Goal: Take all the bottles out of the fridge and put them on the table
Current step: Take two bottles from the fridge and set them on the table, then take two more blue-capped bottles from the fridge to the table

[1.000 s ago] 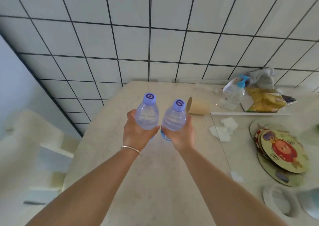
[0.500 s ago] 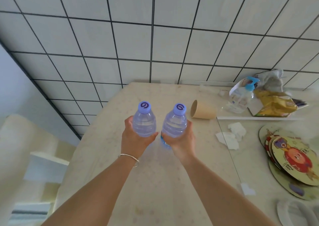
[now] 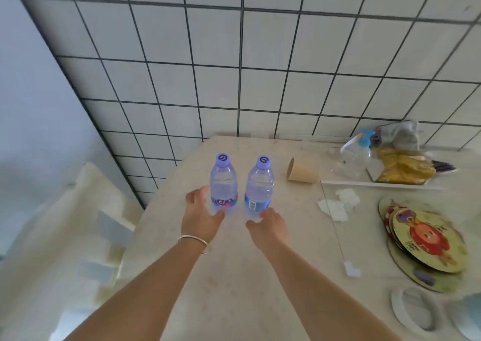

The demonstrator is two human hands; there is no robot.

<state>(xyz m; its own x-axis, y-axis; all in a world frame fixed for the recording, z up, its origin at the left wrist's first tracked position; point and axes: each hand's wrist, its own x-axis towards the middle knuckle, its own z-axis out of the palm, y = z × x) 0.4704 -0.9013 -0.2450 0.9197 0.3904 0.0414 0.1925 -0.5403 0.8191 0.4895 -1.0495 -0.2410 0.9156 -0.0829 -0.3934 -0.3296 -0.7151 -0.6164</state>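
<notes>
Two bottles stand upright side by side on the desk [image 3: 234,288]. The left bottle [image 3: 223,184] is at about 1 o'clock from the left hand [image 3: 201,217], whose spread fingers curve around its lower part, loose, gripping nothing. The right bottle [image 3: 259,188] sits at about 11 o'clock from the right hand [image 3: 269,227], fingers open and just short of its base, empty. Both bottles are clear plastic with purple caps and blue labels low on the body. A paper cup [image 3: 303,170] lies on its side at 3 o'clock from them.
</notes>
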